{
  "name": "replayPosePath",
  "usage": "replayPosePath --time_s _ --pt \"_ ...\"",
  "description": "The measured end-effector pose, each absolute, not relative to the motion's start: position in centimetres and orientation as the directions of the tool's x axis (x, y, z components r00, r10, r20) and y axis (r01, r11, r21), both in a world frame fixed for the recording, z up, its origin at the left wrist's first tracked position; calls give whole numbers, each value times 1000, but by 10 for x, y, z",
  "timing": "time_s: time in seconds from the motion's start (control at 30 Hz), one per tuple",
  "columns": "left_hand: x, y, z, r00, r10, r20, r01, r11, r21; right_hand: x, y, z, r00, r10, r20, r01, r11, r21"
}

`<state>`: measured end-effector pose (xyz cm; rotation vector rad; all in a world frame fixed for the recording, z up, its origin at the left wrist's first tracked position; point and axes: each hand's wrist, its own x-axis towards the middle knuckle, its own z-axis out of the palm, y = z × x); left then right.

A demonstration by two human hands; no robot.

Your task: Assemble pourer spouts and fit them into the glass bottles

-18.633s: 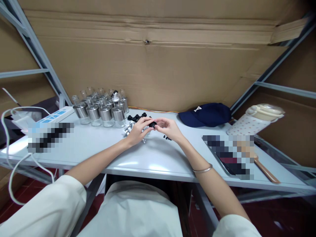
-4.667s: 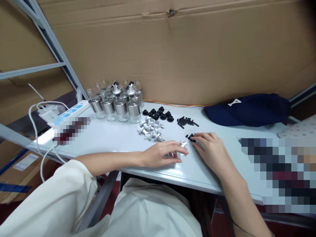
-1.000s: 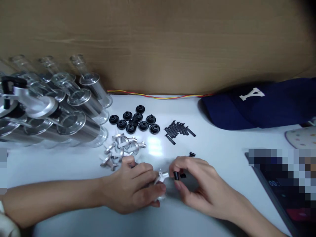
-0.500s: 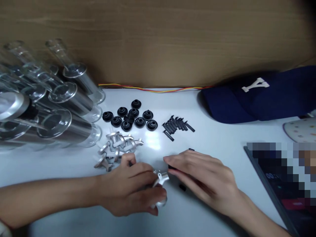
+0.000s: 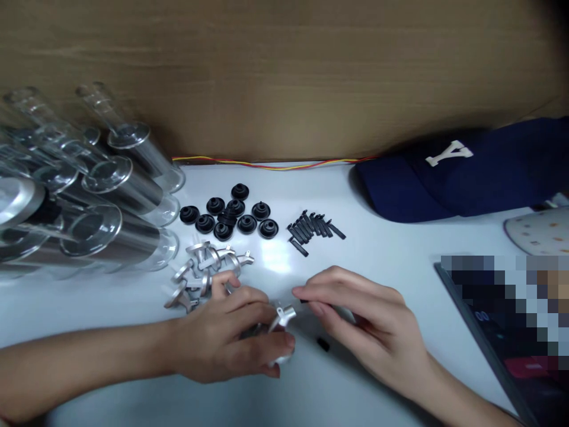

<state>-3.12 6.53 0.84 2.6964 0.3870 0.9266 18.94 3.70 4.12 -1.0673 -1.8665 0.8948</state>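
Observation:
My left hand (image 5: 231, 338) is closed around a silver metal spout piece (image 5: 283, 316), whose short tube points up and right past the fingers. Opposite it, thumb and forefinger of my right hand (image 5: 368, 320) pinch a small black piece (image 5: 304, 301), mostly hidden by the fingertips. A gap separates that piece from the spout. Below the right fingers lies a small black block (image 5: 323, 344) on the table. Similar silver spout pieces (image 5: 213, 258) are heaped just beyond my left hand.
Several round black caps (image 5: 246, 223) and a row of slim black levers (image 5: 299, 247) lie farther back. Glass-and-metal cylinders (image 5: 137, 243) crowd the left. On the right are a navy cap (image 5: 409, 184), a patterned white object (image 5: 537, 237) and a dark-screened device (image 5: 493, 338). Cardboard (image 5: 267, 77) stands behind.
My right hand has turned slightly, showing more of the thumb and the pinch. The left hand keeps its hold on the spout piece. The whole view has shifted a little.

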Motion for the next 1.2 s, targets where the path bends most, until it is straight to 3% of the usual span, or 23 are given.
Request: replayPosePath --time_s 0.6,0.77,0.97,1.2 --pt "-32 70 15 746 392 538 120 -874 471 183 40 43 -164 984 74 126 95 -987" --pt "-32 70 14 744 403 534 125 -868 481 186 42 46 -229 965 128 154 165 -974" --pt "-34 69 10 760 372 534 103 -879 466 182 36 42 -209 977 -41 25 -37 -999" --pt "-33 69 13 789 342 510 108 -895 433 182 33 39 -273 962 -4 67 14 -998"
